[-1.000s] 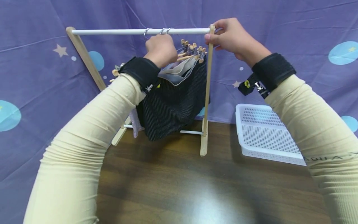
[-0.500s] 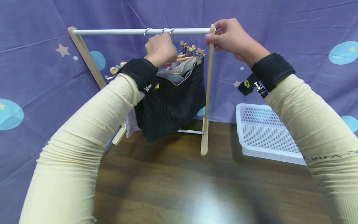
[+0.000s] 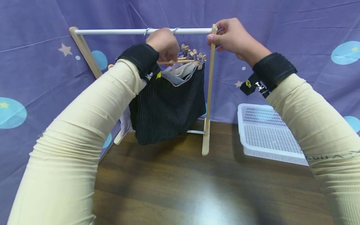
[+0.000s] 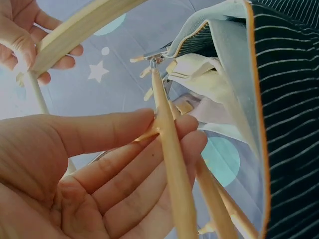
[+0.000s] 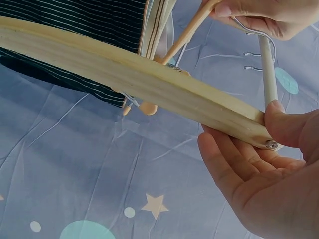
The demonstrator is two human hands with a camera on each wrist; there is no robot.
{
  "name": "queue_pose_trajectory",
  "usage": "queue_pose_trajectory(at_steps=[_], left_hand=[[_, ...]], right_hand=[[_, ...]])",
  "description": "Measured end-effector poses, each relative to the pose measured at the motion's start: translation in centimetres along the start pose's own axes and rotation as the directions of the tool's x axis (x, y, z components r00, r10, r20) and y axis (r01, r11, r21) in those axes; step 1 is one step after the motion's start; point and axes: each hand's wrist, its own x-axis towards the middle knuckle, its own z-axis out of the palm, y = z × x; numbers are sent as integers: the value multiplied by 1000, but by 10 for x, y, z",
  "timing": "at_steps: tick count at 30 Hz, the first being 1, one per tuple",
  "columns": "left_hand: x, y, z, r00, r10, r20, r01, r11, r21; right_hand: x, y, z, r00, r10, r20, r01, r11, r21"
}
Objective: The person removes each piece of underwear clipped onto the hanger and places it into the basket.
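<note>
In the head view my left hand (image 3: 164, 43) is at the white rod (image 3: 112, 32) of a small clothes rack. It pinches a wooden clip hanger (image 4: 174, 169) near the middle of its bar, thumb on one side and fingers on the other. A black pinstriped garment (image 3: 171, 109) with a pale lining hangs below, by the clips (image 3: 200, 59). The hanger's metal hook (image 5: 271, 42) is at the rod in the right wrist view. My right hand (image 3: 230, 34) holds the top end of the rack's right wooden post (image 3: 210, 81) between thumb and fingers.
A white perforated basket (image 3: 241, 134) stands right of the rack on the brown wooden table (image 3: 168, 181). Behind everything hangs a purple cloth (image 3: 298, 25) with stars and dots. A pale lavender garment (image 3: 125, 120) hangs left of the black one, partly hidden by my sleeve.
My left hand has risen slightly towards the rod and now covers the middle hook. The black garment has swung a little leftward. My right hand keeps its hold on the post.
</note>
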Motion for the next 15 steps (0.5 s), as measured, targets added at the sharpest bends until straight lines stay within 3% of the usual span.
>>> queue_pose_trajectory(at_steps=[7,14,15], left_hand=[[8,5,-7,983,-42,178,56,996,-73],[17,15,-14,921,-85,381,106,994,-33],[18,16,-14,922,-84,378,103,994,-31]], right_hand=[[0,1,1,1000,-10,-3,10,1000,-8],[1,1,1,1000,-12,-8,12,1000,2],[1,1,1,1000,-11,-8,11,1000,4]])
